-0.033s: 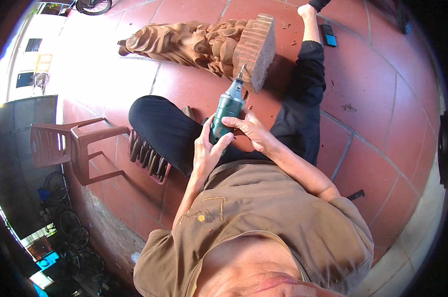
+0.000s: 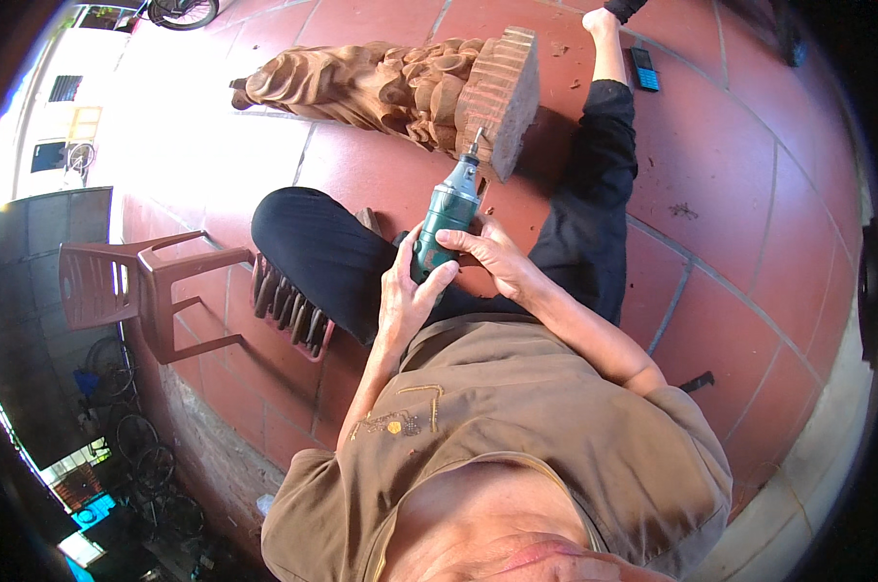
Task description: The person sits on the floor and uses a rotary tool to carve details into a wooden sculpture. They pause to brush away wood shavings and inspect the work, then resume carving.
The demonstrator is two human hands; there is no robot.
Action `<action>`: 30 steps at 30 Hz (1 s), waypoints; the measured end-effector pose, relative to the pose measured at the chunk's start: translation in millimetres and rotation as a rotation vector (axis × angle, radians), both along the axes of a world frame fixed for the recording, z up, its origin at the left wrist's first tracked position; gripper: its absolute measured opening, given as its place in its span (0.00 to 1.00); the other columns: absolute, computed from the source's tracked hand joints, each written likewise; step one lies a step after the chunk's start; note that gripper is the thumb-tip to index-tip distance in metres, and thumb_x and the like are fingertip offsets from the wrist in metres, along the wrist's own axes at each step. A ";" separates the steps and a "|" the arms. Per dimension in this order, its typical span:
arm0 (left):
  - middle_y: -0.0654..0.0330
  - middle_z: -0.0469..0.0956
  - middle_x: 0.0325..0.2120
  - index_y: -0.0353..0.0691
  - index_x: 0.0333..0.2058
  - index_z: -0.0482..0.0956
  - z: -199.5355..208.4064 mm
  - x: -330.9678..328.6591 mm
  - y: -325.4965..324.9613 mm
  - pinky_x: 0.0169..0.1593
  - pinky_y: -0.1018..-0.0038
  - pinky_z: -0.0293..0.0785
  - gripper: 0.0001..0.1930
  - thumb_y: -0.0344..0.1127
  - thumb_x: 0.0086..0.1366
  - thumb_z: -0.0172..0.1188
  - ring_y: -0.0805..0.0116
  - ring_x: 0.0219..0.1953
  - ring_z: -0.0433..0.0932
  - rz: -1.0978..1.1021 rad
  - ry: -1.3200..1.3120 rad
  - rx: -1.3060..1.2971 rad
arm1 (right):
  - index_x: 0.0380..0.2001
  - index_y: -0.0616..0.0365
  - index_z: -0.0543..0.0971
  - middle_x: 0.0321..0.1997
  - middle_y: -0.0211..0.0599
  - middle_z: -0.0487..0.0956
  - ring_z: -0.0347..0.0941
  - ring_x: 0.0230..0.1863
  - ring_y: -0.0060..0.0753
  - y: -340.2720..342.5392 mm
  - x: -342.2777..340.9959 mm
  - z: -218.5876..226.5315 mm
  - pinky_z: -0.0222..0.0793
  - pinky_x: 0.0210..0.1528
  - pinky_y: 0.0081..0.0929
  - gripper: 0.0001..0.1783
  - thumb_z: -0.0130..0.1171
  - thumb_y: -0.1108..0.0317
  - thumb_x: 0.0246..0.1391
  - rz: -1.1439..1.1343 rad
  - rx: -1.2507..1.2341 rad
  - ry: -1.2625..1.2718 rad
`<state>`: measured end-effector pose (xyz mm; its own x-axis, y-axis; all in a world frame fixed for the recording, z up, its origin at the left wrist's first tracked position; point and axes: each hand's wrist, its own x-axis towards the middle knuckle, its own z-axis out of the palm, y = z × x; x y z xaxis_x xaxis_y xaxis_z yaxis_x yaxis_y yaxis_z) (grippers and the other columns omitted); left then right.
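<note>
A green and grey rotary tool (image 2: 447, 218) with a thin metal bit (image 2: 475, 143) sits between my two hands, tilted with its tip away from me. My left hand (image 2: 410, 286) is wrapped round the left side and rear of its body, thumb on the casing. From the right, my right hand (image 2: 493, 254) grips it, the thumb across the top; its other fingers are partly hidden beneath. Beyond lies a carved wooden sculpture (image 2: 361, 87) on its side, its block base (image 2: 502, 102) to the right. The bit overlaps the base in view; I cannot tell whether they touch.
At the left, a brown plastic chair (image 2: 148, 281) stands near a tray of carving tools (image 2: 288, 308) beside my bent left knee. A phone (image 2: 644, 70) lies on the red tiled floor (image 2: 710, 252) near my outstretched right foot. A dark object (image 2: 698, 381) lies right of me.
</note>
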<state>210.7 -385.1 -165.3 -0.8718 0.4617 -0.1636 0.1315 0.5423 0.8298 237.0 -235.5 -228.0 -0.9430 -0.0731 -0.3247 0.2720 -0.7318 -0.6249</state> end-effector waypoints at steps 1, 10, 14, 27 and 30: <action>0.50 0.79 0.36 0.36 0.58 0.64 -1.4 -1.8 -0.4 0.43 0.72 0.74 0.33 0.43 0.57 0.64 0.67 0.38 0.79 -0.019 0.019 0.002 | 0.49 0.59 0.69 0.45 0.34 0.74 0.74 0.43 0.27 -0.3 1.2 0.3 0.72 0.45 0.29 0.26 0.66 0.63 0.50 -0.019 0.002 0.012; 0.51 0.78 0.38 0.35 0.57 0.65 0.5 -0.1 2.9 0.46 0.72 0.73 0.32 0.42 0.57 0.63 0.68 0.40 0.77 -0.004 -0.004 0.004 | 0.48 0.58 0.71 0.43 0.33 0.76 0.74 0.42 0.26 1.8 0.6 1.9 0.72 0.43 0.28 0.23 0.65 0.65 0.51 -0.009 -0.005 0.021; 0.52 0.76 0.43 0.32 0.57 0.66 3.7 -1.8 3.4 0.49 0.72 0.70 0.32 0.43 0.57 0.62 0.68 0.44 0.74 0.046 -0.062 0.012 | 0.47 0.58 0.71 0.42 0.32 0.76 0.74 0.41 0.24 1.7 -7.0 1.1 0.72 0.41 0.25 0.22 0.65 0.65 0.51 0.049 -0.048 0.019; 0.52 0.75 0.44 0.33 0.57 0.65 4.0 -2.1 0.4 0.51 0.71 0.69 0.33 0.44 0.57 0.63 0.67 0.46 0.74 0.007 -0.084 0.021 | 0.49 0.59 0.69 0.45 0.35 0.74 0.72 0.44 0.26 -3.2 -1.8 -4.0 0.71 0.47 0.28 0.25 0.66 0.64 0.51 -0.010 0.003 0.041; 0.51 0.77 0.41 0.35 0.58 0.64 -1.1 -3.5 -1.4 0.48 0.72 0.72 0.33 0.41 0.56 0.64 0.68 0.42 0.76 -0.038 -0.015 0.011 | 0.50 0.59 0.68 0.45 0.35 0.74 0.72 0.44 0.26 -1.9 2.7 -2.9 0.71 0.47 0.28 0.26 0.66 0.65 0.51 -0.031 0.013 0.040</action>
<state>207.2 -386.5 -166.4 -0.8512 0.4962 -0.1711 0.1396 0.5283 0.8375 239.8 -237.5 -230.9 -0.9569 -0.0397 -0.2877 0.2241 -0.7312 -0.6443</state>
